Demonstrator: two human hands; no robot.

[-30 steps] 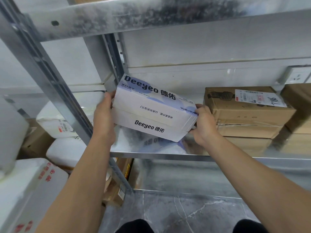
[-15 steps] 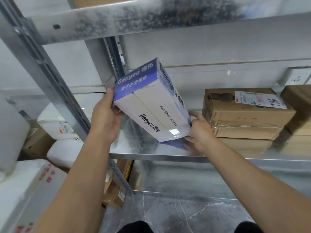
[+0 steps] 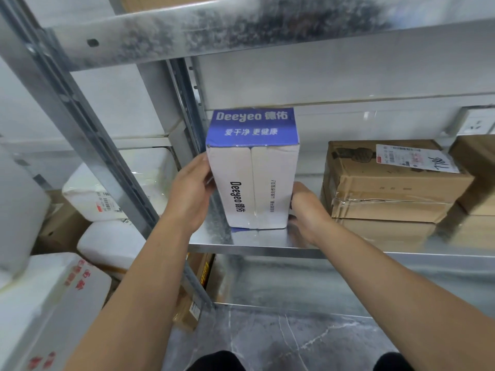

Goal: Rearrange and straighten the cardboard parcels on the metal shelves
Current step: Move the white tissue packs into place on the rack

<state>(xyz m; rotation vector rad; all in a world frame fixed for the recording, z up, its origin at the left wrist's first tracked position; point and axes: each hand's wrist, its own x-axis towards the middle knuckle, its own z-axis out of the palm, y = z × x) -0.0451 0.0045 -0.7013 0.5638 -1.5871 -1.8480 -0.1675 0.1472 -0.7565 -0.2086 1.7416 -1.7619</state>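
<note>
On the metal shelf [image 3: 257, 243], a white-and-blue box [image 3: 251, 183] stood upright; left hand [image 3: 191, 191] and right hand [image 3: 308, 207] clasped its sides, fingers curled.

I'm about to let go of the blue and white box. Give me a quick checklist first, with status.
1. Box upright on the shelf: ok.
2. Box bottom set back from the shelf's front edge: ok.
3. Left hand and right hand each hold a side of the box: ok.
4. Gap between the box and the brown parcel: ok, they are apart.
5. Front face square with the shelf edge: ok, roughly.
6. Space behind the box: cannot tell, hidden.
</note>
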